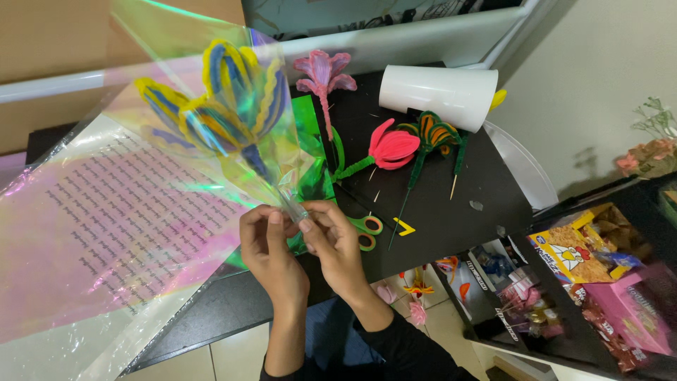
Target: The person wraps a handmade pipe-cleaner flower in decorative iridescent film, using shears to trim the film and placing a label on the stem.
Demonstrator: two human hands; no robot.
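Observation:
A yellow and blue pipe-cleaner flower stands wrapped in a cone of clear iridescent cellophane. My left hand and my right hand both pinch the narrow bottom of the wrap around the stem, fingertips almost touching. The flower head rises up and to the left of my hands, above a black table. Green-handled scissors lie just right of my right hand.
A large iridescent sheet with printed lines covers the table's left. A pink flower, a red tulip, a green-orange flower and a white paper roll lie at the back. Snack boxes fill shelves at the right.

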